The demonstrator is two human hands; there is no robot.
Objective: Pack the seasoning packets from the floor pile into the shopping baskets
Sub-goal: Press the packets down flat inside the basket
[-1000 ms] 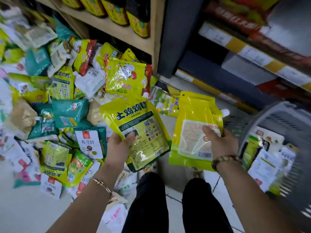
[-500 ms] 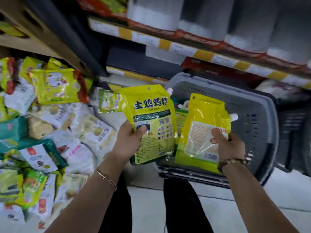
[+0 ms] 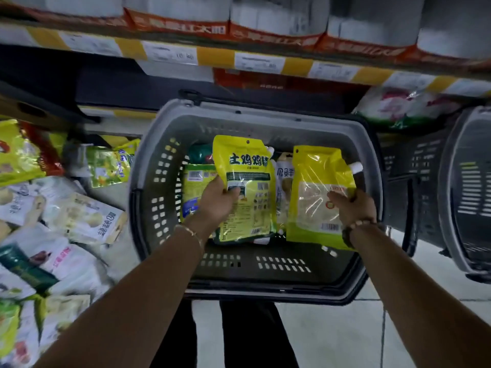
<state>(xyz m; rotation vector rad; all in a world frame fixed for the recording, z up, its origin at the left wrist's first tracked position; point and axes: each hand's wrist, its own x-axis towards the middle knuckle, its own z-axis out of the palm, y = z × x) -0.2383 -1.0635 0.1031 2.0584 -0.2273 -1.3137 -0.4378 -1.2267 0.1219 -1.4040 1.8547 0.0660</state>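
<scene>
Both pouches have travelled rightward, away from the floor pile [image 3: 66, 216], and now hang over the open mouth of the grey basket [image 3: 148, 160], which fills the middle of the view. The left hand [image 3: 218, 197] pinches the printed yellow pouch [image 3: 247, 166] by its left edge, thumb across the front. The right hand [image 3: 350, 208] grips the second yellow pouch [image 3: 316, 181] by its right edge, with the clear back panel and barcode facing up and the white spout cap [image 3: 356, 167] at the top corner.

Holding each by an outer edge keeps them flat and apart, probably so they can be lowered side by side onto the packets [image 3: 196, 181] already in the basket, which cover part of its bottom. Nothing seems to block the drop; the basket's near wall sits below the wrists.

To the left, the pile is large, so much of the job looks undone. A second basket [image 3: 467, 181] stands just to the right, its contents not visible. Behind both runs a store shelf [image 3: 239, 59] with price labels, and a white bag [image 3: 406, 107] lies under it.
</scene>
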